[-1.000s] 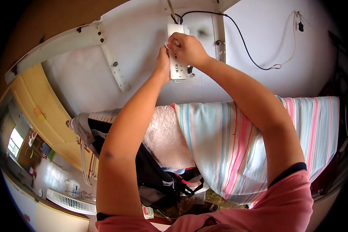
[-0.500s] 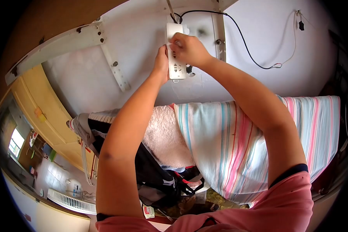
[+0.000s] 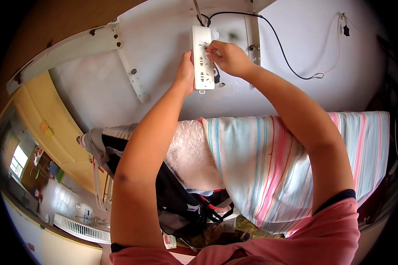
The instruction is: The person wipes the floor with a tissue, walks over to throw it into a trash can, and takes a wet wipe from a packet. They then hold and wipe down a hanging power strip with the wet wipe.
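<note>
A white power strip [image 3: 204, 81] stands upright against the wall, its sockets facing me. My left hand [image 3: 186, 75] grips its left edge, with the thumb along the side and the other fingers hidden behind. At the strip's upper right edge is my right hand [image 3: 229, 57], its fingers pinched together in front of the sockets. A small whitish bit shows at those fingertips, too little to name. Black cord [image 3: 203, 19] loops at the strip's top, and a black plug or cord piece [image 3: 216, 74] shows behind its right side.
A black cable [image 3: 276, 37] runs right along the wall to a thin pale wire [image 3: 338, 48]. Metal brackets [image 3: 130, 66] are bolted to the wall. Below hang a striped cloth [image 3: 261, 168], a fluffy pink towel [image 3: 192, 152] and dark clothing. A yellow cabinet [image 3: 53, 119] stands left.
My right hand has shifted right across the strip's face, uncovering more of the sockets. My left hand keeps its hold on the strip.
</note>
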Demonstrator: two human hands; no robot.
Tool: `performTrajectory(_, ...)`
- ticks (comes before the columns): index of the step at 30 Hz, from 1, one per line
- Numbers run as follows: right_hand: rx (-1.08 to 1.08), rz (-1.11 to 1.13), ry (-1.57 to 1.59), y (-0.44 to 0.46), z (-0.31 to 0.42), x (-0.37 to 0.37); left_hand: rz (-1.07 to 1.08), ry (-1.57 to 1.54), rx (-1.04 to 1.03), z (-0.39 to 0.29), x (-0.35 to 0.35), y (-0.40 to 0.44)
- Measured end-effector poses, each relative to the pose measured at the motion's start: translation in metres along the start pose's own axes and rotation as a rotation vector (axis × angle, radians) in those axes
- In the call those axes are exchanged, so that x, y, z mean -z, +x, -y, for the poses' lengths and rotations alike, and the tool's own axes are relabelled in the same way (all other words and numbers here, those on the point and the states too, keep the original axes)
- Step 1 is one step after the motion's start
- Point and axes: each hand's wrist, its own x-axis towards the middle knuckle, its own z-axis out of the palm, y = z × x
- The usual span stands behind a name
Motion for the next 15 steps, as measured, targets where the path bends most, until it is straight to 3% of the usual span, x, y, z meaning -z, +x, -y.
performTrajectory(4, -0.013, -0.006, 0.04, 0.003, 0.008, -0.005, 0.025, -0.051, 0.01, 0.002, 0.0, 0.004)
performTrajectory(6, 0.03, -0.023, 0.04, 0.006, 0.021, -0.012, -0.162, 0.006, -0.023, 0.004, -0.008, 0.002)
performTrajectory(8, 0.043, 0.013, 0.022, 0.011, 0.024, -0.01, -0.21, 0.029, -0.028, 0.001, -0.014, -0.004)
performTrajectory(10, 0.072, 0.002, 0.007, 0.005, 0.013, -0.005, -0.025, 0.017, 0.003, -0.003, -0.007, -0.005)
performTrajectory(15, -0.009, 0.103, -0.05, 0.002, -0.008, 0.007, 0.077, -0.014, 0.018, -0.001, 0.004, 0.001)
